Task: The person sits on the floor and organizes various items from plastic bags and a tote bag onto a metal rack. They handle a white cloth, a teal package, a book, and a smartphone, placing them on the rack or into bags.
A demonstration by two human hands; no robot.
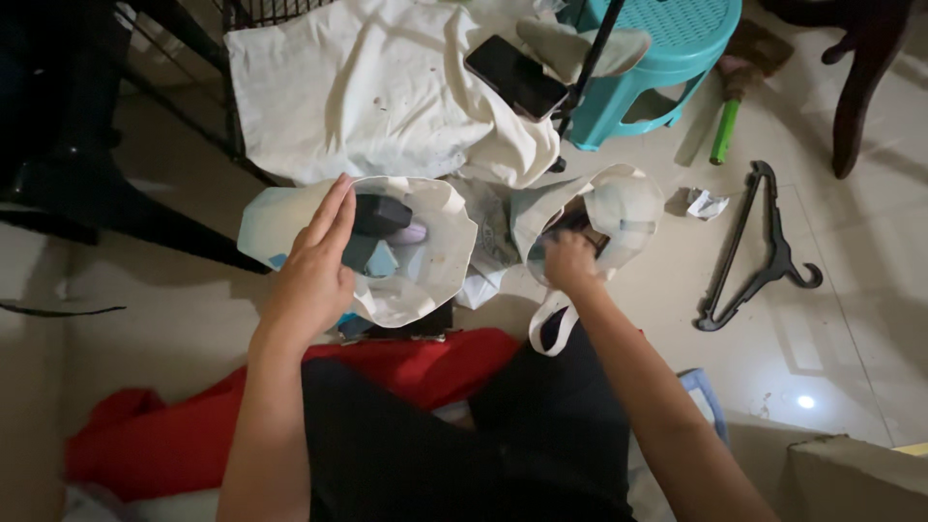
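Sorting items into two cloth bags on the floor. Left hand (314, 261), fingers flat and extended, steadies the rim of the left bag (425, 261), gripping nothing. Right hand (570, 261) is inside the right bag (628, 208); its grip cannot be told. Judged next: careful withdrawal.

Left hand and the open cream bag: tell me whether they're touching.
Touching. The head view shows the left hand lying flat against the rim of the open cream bag, fingers over its edge, with no gap between them.
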